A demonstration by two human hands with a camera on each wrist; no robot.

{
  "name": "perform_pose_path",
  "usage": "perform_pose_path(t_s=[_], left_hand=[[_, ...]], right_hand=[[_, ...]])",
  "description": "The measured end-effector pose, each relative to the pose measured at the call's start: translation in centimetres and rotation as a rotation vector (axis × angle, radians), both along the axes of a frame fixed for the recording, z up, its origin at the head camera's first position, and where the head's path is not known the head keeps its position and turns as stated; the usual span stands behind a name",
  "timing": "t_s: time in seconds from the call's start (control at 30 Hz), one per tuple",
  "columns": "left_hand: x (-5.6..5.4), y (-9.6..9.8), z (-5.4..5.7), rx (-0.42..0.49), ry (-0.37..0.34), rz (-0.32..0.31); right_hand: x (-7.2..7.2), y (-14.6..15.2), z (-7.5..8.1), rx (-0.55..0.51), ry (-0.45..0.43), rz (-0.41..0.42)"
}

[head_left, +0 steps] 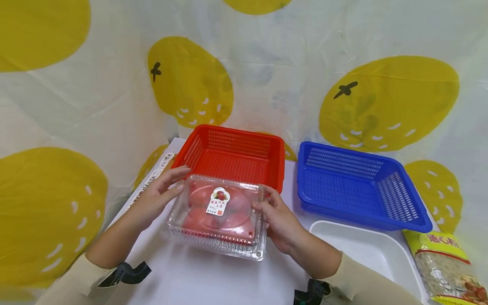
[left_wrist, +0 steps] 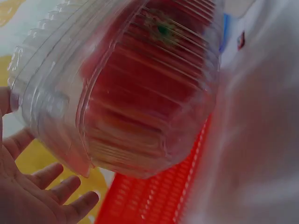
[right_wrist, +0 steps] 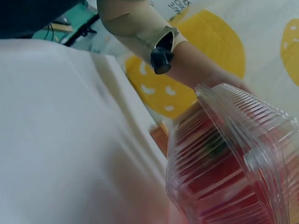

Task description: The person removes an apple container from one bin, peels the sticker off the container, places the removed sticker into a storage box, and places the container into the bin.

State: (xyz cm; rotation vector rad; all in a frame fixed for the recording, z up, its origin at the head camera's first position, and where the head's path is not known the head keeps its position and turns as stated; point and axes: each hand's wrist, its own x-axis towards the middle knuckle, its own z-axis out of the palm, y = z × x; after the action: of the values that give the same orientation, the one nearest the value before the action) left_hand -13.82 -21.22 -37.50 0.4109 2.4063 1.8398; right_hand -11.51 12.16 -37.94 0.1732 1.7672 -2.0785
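A clear plastic box of red fruit (head_left: 219, 216) with a white label on its lid is held tilted close over the white table, in front of the red basket. My right hand (head_left: 280, 218) grips its right side, thumb on the lid edge and fingers around the side. At the far left corner of the box is my left hand (head_left: 158, 195), its thumb and forefinger at the lid's edge. In the left wrist view its other fingers (left_wrist: 63, 189) spread away from the plastic. Ridged side walls of the box show in both wrist views.
The red basket (head_left: 276, 165) stands at the back, with a blue basket (head_left: 305, 178) to its right. A white tray (head_left: 366, 248) sits in front of the blue one. Far right lies a bag of pasta (head_left: 444, 267). A flat printed package (head_left: 154, 173) lies along the left edge.
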Motion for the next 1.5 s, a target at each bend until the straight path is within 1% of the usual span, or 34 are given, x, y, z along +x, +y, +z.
perform_pose_path(t_s=[0.17,0.4,0.47,0.6,0.7,0.83,0.9,1.0,1.1,1.27,1.37,1.43,1.5], left_hand=[[1.0,-1.3,-1.4,-0.011,0.007,0.027],[1.5,-2.3,-3.6,-0.047,-0.012,0.07],[1.5,-2.4,-4.2,-0.057,-0.013,0.074],[1.4,-2.6,-5.4,-0.049,-0.024,0.061],[1.5,-2.6,-6.1,-0.052,-0.049,0.061],[1.6,-2.6,-6.8,-0.092,-0.083,0.078],[1.6,-2.5,-7.1,-0.117,-0.097,0.096],[1.6,-2.4,-7.2,-0.139,-0.117,0.109],[1.6,-2.1,-7.2,-0.151,-0.14,0.112],[1.5,-1.9,-7.2,-0.203,-0.133,0.123],[1.6,-1.9,-7.0,-0.218,-0.118,0.122],[1.6,-1.8,-6.9,-0.21,-0.114,0.119],[1.6,-1.8,-6.8,-0.2,-0.109,0.111]], right_hand=[[0.8,-2.1,-1.5,-0.003,-0.009,-0.009],[1.5,-3.7,-3.9,0.017,-0.007,-0.03],[1.5,-3.9,-4.5,0.017,-0.011,-0.038],[1.2,-4.3,-5.5,0.009,-0.005,-0.048],[0.9,-4.6,-6.1,0.004,0.007,-0.05],[0.8,-4.6,-6.5,0.037,0.014,-0.043],[0.7,-4.5,-6.4,0.069,0.026,-0.027],[0.7,-4.0,-5.6,0.135,0.052,0.006],[0.6,-3.1,-4.5,0.234,0.111,0.037],[0.5,-1.6,-2.2,0.445,0.226,0.095],[0.4,-1.0,-0.8,0.572,0.334,0.158],[0.2,-0.9,0.0,0.634,0.442,0.231],[-0.3,-0.9,0.5,0.685,0.562,0.323]])
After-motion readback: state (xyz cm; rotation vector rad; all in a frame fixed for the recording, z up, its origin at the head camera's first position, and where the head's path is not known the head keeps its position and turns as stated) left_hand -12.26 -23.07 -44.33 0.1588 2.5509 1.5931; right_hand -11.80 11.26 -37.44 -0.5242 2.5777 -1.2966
